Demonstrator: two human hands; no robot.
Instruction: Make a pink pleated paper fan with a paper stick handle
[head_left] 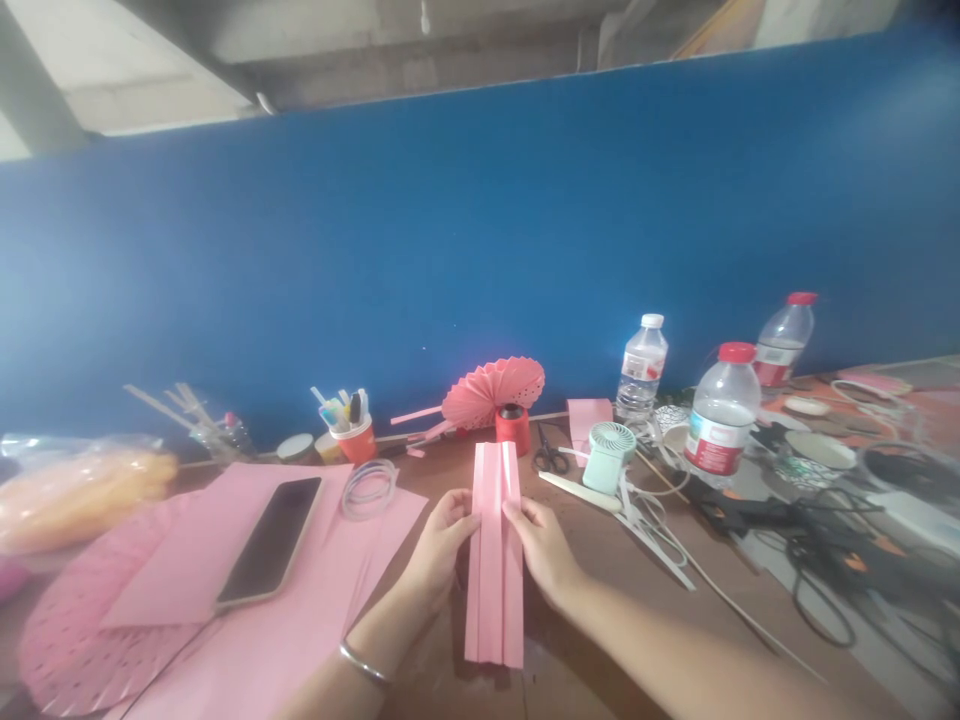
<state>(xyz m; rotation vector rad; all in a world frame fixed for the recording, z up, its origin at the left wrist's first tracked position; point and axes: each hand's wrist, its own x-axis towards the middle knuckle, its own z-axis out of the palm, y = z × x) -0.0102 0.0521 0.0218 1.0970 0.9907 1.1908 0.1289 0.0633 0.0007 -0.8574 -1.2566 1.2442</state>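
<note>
Between my hands is a strip of pink paper (493, 600) with lengthwise pleats, held up over the brown table. My left hand (448, 535) pinches its left edge, thumb on the front face. The right edge is gripped by my right hand (541, 540), its thumb also on the front. The fingers behind the paper are partly hidden. Just beyond the strip's top end stands a red container (513, 430) with a dark top. A pleated pink paper fan (491, 392) rests behind and against it.
Left are pink sheets (390, 530) under a phone (271, 540), a coil of clear tubing (369, 490) and a red cup of pens (355, 440). On the right lie scissors (551, 458), a mint handheld fan (609, 458), bottles (721, 415) and tangled cables (810, 550). A blue partition (450, 230) stands behind.
</note>
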